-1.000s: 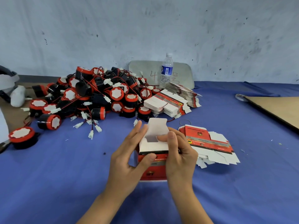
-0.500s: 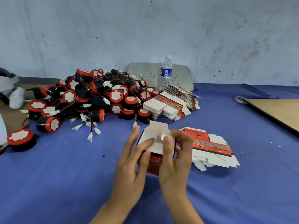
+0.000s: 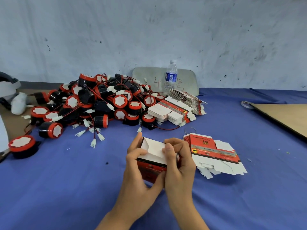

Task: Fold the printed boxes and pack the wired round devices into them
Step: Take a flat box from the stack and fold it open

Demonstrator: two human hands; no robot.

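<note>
Printed box held over blue surface, front centre. Left hand grip clamped round its side. Right hand grip pinches the white end flap.

Risk: flap pushed askew creases or misses its slot, and squeezing buckles the wall.

Wired round devices piled well apart, rear left.

Water bottle w/ grey board behind it — cardboard sheet at rt.

Our right hand covers the right side of the printed box, whose lettering is too blurred for us to read. At 3 o'clock the brown board runs off the frame; at 9 o'clock a grey-and-white object is cut by the edge.
</note>
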